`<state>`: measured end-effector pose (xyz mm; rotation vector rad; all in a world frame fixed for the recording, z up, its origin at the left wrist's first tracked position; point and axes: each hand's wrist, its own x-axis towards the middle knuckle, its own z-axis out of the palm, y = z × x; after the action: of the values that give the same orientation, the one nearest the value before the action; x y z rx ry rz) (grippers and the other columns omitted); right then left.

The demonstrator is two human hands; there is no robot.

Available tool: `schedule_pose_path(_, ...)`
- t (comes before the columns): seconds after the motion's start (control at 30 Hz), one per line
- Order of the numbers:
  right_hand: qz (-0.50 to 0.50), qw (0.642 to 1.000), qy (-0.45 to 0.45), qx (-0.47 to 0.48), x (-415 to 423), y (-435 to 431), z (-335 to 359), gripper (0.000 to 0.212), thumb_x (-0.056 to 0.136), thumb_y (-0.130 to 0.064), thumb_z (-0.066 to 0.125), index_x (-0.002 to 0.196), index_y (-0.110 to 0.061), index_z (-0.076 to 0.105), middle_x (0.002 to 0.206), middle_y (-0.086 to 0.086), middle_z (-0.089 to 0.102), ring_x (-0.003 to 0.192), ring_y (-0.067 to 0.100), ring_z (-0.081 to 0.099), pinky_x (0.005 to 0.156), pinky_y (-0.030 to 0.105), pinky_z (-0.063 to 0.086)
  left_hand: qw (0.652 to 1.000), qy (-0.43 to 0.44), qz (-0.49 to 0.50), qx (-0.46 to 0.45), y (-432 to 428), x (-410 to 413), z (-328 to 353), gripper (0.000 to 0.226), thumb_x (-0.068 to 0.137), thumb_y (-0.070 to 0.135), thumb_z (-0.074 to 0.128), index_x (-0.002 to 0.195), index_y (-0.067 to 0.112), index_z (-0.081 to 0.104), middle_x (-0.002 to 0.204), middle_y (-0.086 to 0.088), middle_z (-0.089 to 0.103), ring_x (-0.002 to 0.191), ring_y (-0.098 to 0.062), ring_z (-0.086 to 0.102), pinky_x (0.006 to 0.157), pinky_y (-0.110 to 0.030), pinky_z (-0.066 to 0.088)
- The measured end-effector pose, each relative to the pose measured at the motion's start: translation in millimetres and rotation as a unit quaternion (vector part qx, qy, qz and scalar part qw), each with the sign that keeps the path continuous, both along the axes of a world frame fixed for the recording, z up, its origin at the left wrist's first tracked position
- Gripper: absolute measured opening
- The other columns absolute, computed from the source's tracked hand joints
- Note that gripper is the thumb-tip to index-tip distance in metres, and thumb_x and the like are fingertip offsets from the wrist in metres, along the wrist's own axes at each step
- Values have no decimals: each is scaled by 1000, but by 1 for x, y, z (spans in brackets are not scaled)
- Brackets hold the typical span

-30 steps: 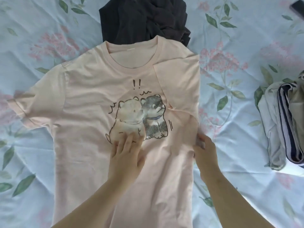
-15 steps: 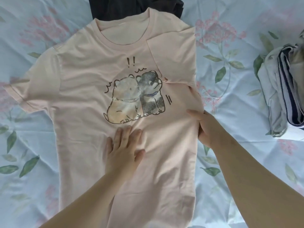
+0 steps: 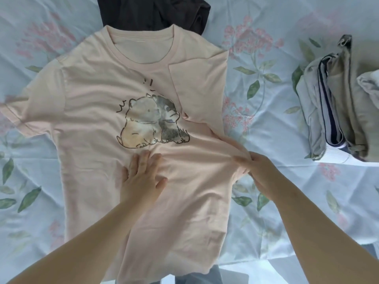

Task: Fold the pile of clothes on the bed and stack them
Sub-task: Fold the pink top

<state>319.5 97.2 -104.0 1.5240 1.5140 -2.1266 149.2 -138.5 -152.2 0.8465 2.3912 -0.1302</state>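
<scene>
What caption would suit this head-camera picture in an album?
Left hand presses a pink T-shirt flat while right hand pinches its side edge; folded stack lies nearby.

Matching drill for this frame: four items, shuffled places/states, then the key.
1. left hand
2. right hand
3. dark garment
4. folded stack

A. pinches the side edge of the pink T-shirt
B. lies past the T-shirt's neckline
C. sits at the right side of the bed
D. presses flat on the T-shirt's front

Pairs: 1-D, 2-A, 3-B, 4-C
</scene>
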Motion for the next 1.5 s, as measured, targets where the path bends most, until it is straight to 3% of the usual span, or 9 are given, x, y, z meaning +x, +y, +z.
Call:
schedule_pose_path(0.17, 205, 974, -44, -85, 23, -22, 2, 51, 63, -22, 82, 109, -27, 59, 100, -3, 71, 94, 16, 66, 80, 26, 49, 999, -13, 30, -9, 9, 4, 5, 65, 92, 55, 36, 147, 41, 3, 158, 8, -13, 146, -22, -11, 116, -46, 6)
schedule_pose_path(0.27, 267, 959, -81, -56, 35, -29, 0, 22, 72, -21, 78, 93, -25, 71, 93, -8, 73, 96, 11, 64, 79, 22, 43, 999, -21, 30, -16, 10, 4, 10, 67, 93, 54, 37, 148, 40, 1, 158, 8, -14, 146, -22, -11, 117, -45, 8)
schedule_pose_path(0.5, -219, 960, 43, -168, 49, -48, 5, 15, 90, -13, 49, 78, -4, 53, 79, 14, 56, 78, 25, 55, 74, 34, 50, 999, -33, 39, -15, 10, 14, 17, 71, 94, 53, 38, 149, 36, -2, 159, 6, -10, 146, -23, -7, 116, -44, 11)
schedule_pose_path(0.6, -10, 988, -43, -151, 59, -63, 10, 51, 72, -41, 74, 115, -18, 59, 108, 0, 68, 102, 18, 64, 92, 35, 50, 998, -43, 50, -17, 13, 13, 17, 71, 93, 54, 38, 149, 36, -2, 159, 6, -11, 146, -23, -8, 116, -44, 10)
schedule_pose_path(0.77, 302, 939, -145, -73, 76, -67, 18, 57, 66, -29, 83, 117, -17, 61, 108, -3, 67, 103, 14, 60, 94, 28, 48, 998, -40, 35, -33, 11, 10, 15, 73, 93, 55, 39, 150, 36, -3, 159, 6, -12, 146, -24, -8, 116, -45, 11)
schedule_pose_path(0.93, 74, 989, -19, -125, 92, -69, 28, 57, 54, -22, 79, 109, -11, 68, 107, 3, 72, 105, 18, 64, 99, 33, 46, 998, -40, 38, -37, 13, 10, 13, 75, 92, 55, 40, 150, 35, -3, 159, 4, -11, 146, -24, -7, 116, -46, 12)
schedule_pose_path(1.17, 438, 875, -208, 13, 107, -84, 21, 29, 72, -36, 76, 84, -22, 53, 84, -8, 52, 83, 13, 52, 65, 22, 38, 998, -39, 22, -49, 14, 8, 12, 77, 92, 55, 41, 150, 32, -5, 159, 2, -11, 146, -25, -6, 115, -46, 14)
schedule_pose_path(1.33, 90, 987, -102, -87, 110, -82, 26, 13, 55, -28, 66, 59, -15, 68, 61, -3, 61, 63, 12, 55, 66, 18, 39, 998, -34, 17, -48, 15, 8, 14, 78, 92, 54, 43, 150, 31, -2, 159, 1, -8, 146, -27, -3, 115, -46, 16)
schedule_pose_path(1.5, 237, 915, -280, -165, 135, -83, 18, 10, 77, -11, 58, 71, -6, 64, 41, -4, 31, 35, 13, 27, 50, 25, 52, 998, -39, 18, -50, 16, 7, 17, 77, 92, 54, 42, 150, 30, -2, 159, 2, -8, 146, -26, -3, 114, -46, 17)
